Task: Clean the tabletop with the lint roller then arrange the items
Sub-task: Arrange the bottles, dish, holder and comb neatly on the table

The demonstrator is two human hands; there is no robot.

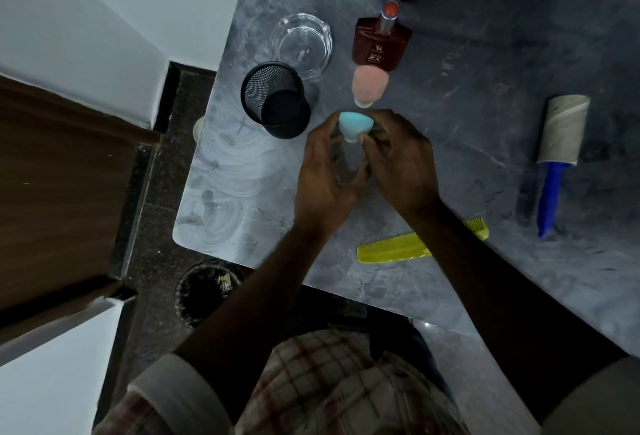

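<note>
1. Pretty dim shot overall, with a cold bluish cast.
2. The brightest patch is the left end of the tabletop (221, 171), where glare shows up swirly wipe marks; the white wall (104, 12) on the left is lit too.
3. Light fades to near black at the top right corner.
4. The lint roller (562, 136) throws a soft shadow on its left side.
5. Both hands and forearms read as dark, low-detail shapes.
6. Wide-angle bending warps the edges, and the checked shirt (332, 389) at the bottom looks soft.
</note>
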